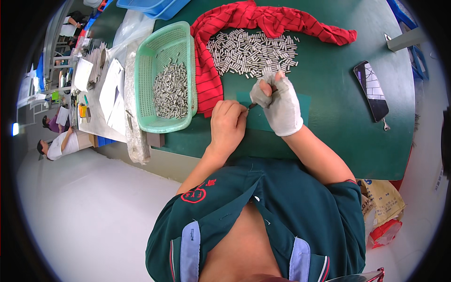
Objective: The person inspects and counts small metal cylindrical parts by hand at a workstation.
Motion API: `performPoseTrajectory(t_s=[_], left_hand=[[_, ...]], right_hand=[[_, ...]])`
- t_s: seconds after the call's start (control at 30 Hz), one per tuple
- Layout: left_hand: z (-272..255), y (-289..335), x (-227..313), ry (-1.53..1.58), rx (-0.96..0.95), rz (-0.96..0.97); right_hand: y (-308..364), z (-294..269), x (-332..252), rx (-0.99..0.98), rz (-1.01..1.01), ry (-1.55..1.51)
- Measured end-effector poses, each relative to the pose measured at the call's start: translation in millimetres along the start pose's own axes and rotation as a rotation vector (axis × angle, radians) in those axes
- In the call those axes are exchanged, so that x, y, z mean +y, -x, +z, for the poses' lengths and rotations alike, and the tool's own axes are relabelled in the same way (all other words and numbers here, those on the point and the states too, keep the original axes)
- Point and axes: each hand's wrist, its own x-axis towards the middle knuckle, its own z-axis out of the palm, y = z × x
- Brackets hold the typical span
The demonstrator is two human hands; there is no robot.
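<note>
Silvery metal pins point(253, 51) lie heaped toward the far edge of the green table point(329, 94), beyond both hands and bordered by a red striped cloth point(209, 89). More fill a pale green basket point(141, 89) at the table's left edge, left of the bare left hand point(228, 122). That hand's fingers are curled together near the near edge; whether they pinch a pin, I cannot tell. Just beside them, the gloved right hand point(284, 105) is closed around a dark, slender tool point(252, 106), its tip toward the left fingertips.
</note>
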Motion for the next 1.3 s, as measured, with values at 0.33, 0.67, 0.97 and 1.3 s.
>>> performPoseTrajectory(t_s=[0.33,0.67,0.97,1.3], left_hand=[[0.2,1.6,0.3,0.006,-0.005,-0.01],[1.0,1.2,0.5,0.007,0.006,-0.013],[1.0,1.4,1.3,0.003,0.005,-0.016],[0.1,1.3,1.1,0.022,0.004,-0.024]], right_hand=[[1.3,1.7,2.8,0.025,0.01,-0.032],[0.2,-1.1,2.4,0.002,-0.004,-0.011],[0.7,1.8,2.0,0.012,0.014,0.009],[1.0,3.4,-0.3,0.015,-0.001,0.025]])
